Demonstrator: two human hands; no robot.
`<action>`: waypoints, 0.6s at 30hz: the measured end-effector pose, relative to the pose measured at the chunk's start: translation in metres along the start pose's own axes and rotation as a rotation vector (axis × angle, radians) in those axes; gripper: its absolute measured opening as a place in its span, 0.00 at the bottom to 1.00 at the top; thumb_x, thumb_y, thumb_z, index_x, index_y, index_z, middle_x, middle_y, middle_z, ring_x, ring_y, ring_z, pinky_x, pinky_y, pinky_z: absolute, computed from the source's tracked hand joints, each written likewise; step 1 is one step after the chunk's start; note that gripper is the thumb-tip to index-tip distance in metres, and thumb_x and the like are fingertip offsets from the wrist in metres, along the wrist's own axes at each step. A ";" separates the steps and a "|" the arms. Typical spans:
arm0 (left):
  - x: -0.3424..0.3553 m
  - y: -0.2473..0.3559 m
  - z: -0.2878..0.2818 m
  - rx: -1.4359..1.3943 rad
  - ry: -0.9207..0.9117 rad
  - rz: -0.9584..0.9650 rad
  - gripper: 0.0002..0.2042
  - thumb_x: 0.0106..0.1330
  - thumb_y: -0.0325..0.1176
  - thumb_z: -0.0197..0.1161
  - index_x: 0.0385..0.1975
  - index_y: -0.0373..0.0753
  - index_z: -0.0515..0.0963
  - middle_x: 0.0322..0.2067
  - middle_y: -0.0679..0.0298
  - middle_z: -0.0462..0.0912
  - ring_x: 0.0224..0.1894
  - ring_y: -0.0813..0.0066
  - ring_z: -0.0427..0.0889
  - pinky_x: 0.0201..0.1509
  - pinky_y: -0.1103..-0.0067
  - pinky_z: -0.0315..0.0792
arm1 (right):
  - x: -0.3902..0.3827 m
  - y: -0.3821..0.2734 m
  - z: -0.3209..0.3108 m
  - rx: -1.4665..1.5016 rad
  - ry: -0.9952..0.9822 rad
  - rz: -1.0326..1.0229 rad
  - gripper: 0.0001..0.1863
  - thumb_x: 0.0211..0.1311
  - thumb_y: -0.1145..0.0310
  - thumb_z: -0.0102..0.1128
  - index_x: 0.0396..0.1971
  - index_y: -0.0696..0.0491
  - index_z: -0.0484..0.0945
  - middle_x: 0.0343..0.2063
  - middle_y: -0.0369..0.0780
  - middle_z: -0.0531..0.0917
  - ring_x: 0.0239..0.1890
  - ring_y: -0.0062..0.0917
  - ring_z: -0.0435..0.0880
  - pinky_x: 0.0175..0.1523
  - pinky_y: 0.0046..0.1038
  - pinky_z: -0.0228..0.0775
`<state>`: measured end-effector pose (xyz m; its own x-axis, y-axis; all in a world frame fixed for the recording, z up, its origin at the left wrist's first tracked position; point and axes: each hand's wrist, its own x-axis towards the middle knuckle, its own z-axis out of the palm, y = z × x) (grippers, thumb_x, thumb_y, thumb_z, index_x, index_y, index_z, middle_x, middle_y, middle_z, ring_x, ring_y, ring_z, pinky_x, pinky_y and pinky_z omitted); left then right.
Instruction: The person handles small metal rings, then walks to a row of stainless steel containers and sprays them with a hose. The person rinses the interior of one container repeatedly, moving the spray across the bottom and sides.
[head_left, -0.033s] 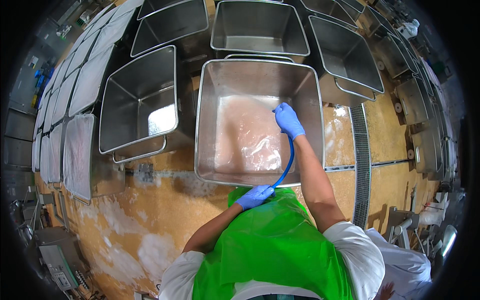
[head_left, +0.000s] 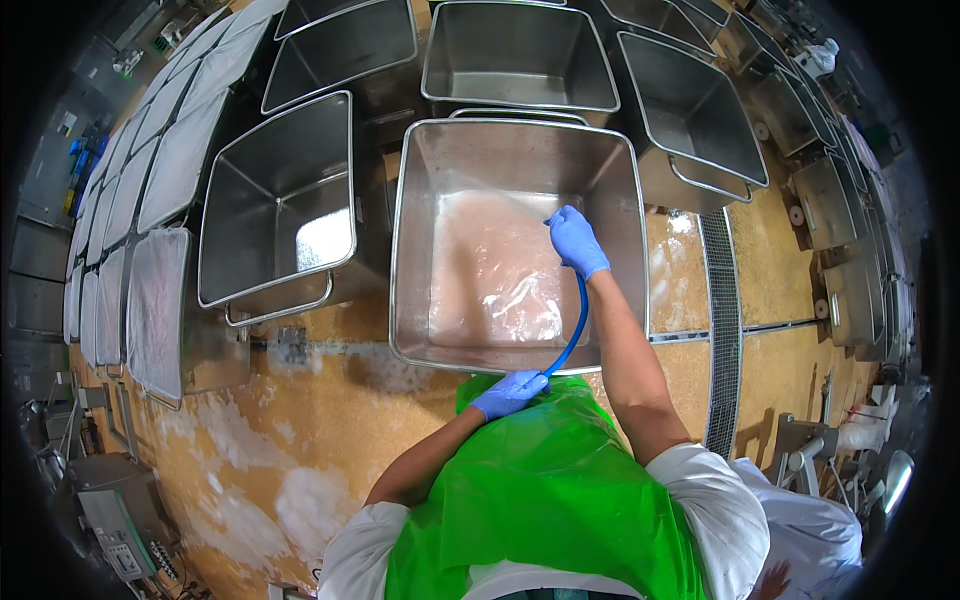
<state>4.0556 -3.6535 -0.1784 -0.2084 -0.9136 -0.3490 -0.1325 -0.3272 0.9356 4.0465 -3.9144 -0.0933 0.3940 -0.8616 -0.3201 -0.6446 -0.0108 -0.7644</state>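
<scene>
My right hand (head_left: 577, 240), in a blue glove, is closed around the end of a blue hose (head_left: 581, 318) over a large stainless steel tub (head_left: 620, 215). A fine spray seems to leave the hose end toward the left. Pinkish, cloudy water (head_left: 480, 265) covers the tub's bottom, with its surface rippling near the front. My left hand (head_left: 510, 394), also gloved, grips the hose lower down, just outside the tub's near rim and against my green apron (head_left: 540, 480).
Bare steel tubs stand close by: one at left (head_left: 255, 215), one behind (head_left: 520, 55), one at right (head_left: 680, 105). Farther left are rows of covered tubs (head_left: 155, 300). A drain grate (head_left: 721, 330) crosses the wet yellow floor (head_left: 400, 440). Another person's white sleeve (head_left: 810, 520) shows behind at right.
</scene>
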 end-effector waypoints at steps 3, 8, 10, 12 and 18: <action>0.001 0.002 -0.001 -0.006 -0.012 0.002 0.23 0.65 0.49 0.39 0.32 0.34 0.74 0.33 0.51 0.76 0.39 0.59 0.75 0.47 0.70 0.65 | -0.001 0.000 -0.001 -0.012 -0.020 0.015 0.16 0.57 0.64 0.40 0.34 0.60 0.73 0.32 0.49 0.79 0.27 0.36 0.80 0.25 0.32 0.74; 0.012 0.006 -0.010 0.004 -0.030 -0.001 0.23 0.65 0.50 0.40 0.32 0.34 0.74 0.32 0.52 0.77 0.38 0.61 0.75 0.46 0.70 0.66 | 0.014 0.003 -0.004 -0.043 -0.023 0.048 0.16 0.57 0.65 0.39 0.35 0.60 0.73 0.32 0.49 0.79 0.28 0.36 0.79 0.25 0.32 0.74; 0.012 0.005 -0.009 0.001 -0.030 -0.002 0.23 0.65 0.50 0.40 0.32 0.34 0.74 0.32 0.53 0.77 0.37 0.62 0.75 0.46 0.70 0.66 | 0.010 0.001 -0.005 -0.027 -0.067 0.027 0.17 0.57 0.64 0.39 0.35 0.60 0.73 0.31 0.49 0.79 0.28 0.36 0.79 0.25 0.32 0.74; 0.011 0.004 -0.008 -0.009 -0.030 0.009 0.24 0.65 0.51 0.40 0.32 0.34 0.74 0.32 0.53 0.77 0.37 0.62 0.74 0.46 0.71 0.66 | 0.008 0.000 -0.006 -0.023 -0.088 0.023 0.17 0.57 0.64 0.39 0.35 0.60 0.73 0.31 0.49 0.78 0.28 0.37 0.79 0.24 0.32 0.74; 0.010 0.009 -0.011 0.003 -0.047 -0.002 0.23 0.66 0.50 0.40 0.33 0.34 0.74 0.32 0.53 0.77 0.37 0.62 0.75 0.46 0.71 0.66 | 0.009 0.001 -0.006 -0.007 -0.042 0.020 0.16 0.58 0.64 0.40 0.34 0.59 0.73 0.30 0.49 0.78 0.28 0.37 0.79 0.24 0.32 0.74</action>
<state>4.0631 -3.6683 -0.1733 -0.2530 -0.9008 -0.3528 -0.1356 -0.3280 0.9349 4.0454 -3.9250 -0.0940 0.4078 -0.8398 -0.3584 -0.6572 0.0026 -0.7537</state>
